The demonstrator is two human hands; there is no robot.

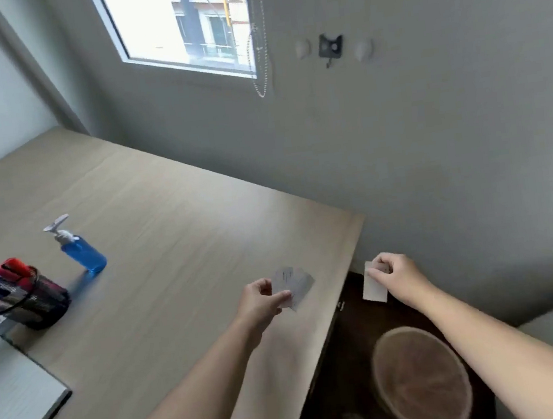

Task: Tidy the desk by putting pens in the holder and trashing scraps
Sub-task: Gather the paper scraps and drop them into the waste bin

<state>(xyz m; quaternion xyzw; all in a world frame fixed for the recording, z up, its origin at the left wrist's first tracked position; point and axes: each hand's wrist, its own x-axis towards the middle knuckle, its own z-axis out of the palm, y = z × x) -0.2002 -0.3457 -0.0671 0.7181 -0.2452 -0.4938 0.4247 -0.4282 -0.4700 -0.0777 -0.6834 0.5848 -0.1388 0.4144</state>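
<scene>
1. Head view, looking down over a pale wooden desk that runs up to a grey wall with a window.
2. Left hand is up over the desk's right edge, fingers pinched on a small fan of paper scraps, held clear of the desk top.
3. Right hand is out past the desk edge, over the dark floor, thumb and fingers closed on a single white paper slip that hangs down from the grip.
4. The two hands are near each other but apart, the desk's corner between them.
5. Down below, a round bin sits on the floor beside the desk; the right forearm passes just over its far side. It's blurred, so I cannot tell what is inside.
6. Over on the far left, a dark mesh pen holder stands on the desk, and it's packed with pens: red, orange, blue caps leaning out to the left.
7. Just behind the holder, a blue pump bottle stands upright.
8. Bottom left corner, a white notebook lies flat at the desk's near edge.
</scene>
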